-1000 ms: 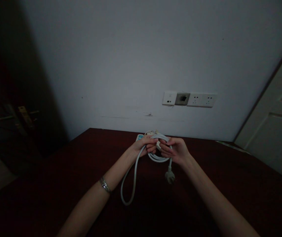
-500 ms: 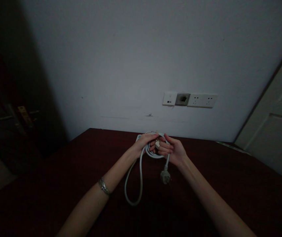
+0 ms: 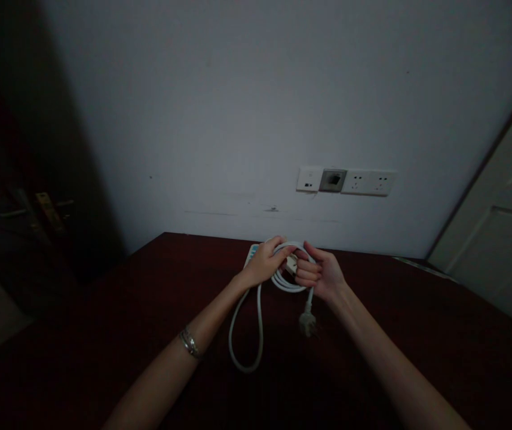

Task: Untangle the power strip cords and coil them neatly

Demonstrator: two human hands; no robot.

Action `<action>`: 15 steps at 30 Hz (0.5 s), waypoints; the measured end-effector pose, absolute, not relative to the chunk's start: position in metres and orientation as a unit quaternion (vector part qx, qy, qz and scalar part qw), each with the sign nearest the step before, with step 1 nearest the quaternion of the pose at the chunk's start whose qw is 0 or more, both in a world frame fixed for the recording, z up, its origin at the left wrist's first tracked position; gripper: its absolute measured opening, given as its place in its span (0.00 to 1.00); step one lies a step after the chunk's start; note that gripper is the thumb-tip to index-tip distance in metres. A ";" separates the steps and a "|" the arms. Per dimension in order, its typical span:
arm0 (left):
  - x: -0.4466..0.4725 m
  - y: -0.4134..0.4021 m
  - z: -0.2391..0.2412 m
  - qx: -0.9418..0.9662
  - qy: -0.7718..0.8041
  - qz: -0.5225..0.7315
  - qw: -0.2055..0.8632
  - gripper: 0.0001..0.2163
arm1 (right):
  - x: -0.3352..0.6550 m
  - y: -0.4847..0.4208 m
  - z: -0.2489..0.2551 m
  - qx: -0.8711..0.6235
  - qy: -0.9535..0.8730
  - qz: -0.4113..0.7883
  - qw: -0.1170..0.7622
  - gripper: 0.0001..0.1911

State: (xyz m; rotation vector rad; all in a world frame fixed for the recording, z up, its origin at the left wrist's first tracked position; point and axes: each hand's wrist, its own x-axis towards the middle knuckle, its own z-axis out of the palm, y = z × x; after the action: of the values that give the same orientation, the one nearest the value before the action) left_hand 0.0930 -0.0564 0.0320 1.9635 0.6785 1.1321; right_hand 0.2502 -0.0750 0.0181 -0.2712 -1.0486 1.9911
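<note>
A white power cord [image 3: 288,287] is looped into a coil between my two hands. My left hand [image 3: 264,263] is closed on the left side of the coil, thumb over the strands. Fingers of my right hand [image 3: 321,272] curl round the coil's right side. From the right hand a short end hangs down with its plug [image 3: 307,322]. Below my left hand a loose bight of cord droops toward the table. Partly hidden behind the left hand is a power strip [image 3: 251,253], white with blue. Something pale, perhaps part of the strip, shows inside the coil.
The dark red table [image 3: 148,310] meets a pale wall [image 3: 220,119] at its far edge. Wall sockets [image 3: 367,183] sit above the table, right of centre. A dark door [image 3: 9,179] with a brass lock is at left; a pale door [image 3: 506,221] stands at right.
Both hands and the coil have shifted slightly to the right. The plug has swung right and hangs a little lower. More of the power strip shows behind my left hand.
</note>
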 end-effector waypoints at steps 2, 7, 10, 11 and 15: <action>0.094 -0.055 0.031 0.726 0.237 0.426 0.486 0.17 | 0.250 -0.077 0.020 -0.097 -0.430 0.798 0.411 0.18; 0.093 -0.053 0.031 0.587 0.130 0.325 0.730 0.20 | 0.247 -0.081 0.025 -0.069 -0.439 0.805 0.392 0.19; 0.091 -0.052 0.031 0.524 0.118 0.270 0.799 0.21 | 0.245 -0.083 0.027 -0.088 -0.438 0.807 0.386 0.22; 0.090 -0.052 0.032 0.511 0.119 0.263 0.810 0.22 | 0.245 -0.084 0.028 -0.093 -0.439 0.807 0.384 0.23; 0.090 -0.052 0.034 0.495 0.129 0.262 0.818 0.23 | 0.245 -0.085 0.029 -0.090 -0.448 0.807 0.375 0.24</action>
State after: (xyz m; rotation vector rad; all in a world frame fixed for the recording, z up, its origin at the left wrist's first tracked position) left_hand 0.0904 -0.0515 0.0336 1.0557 0.2757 0.5574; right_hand 0.2447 -0.0847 0.0288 -0.2301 -1.1466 2.0643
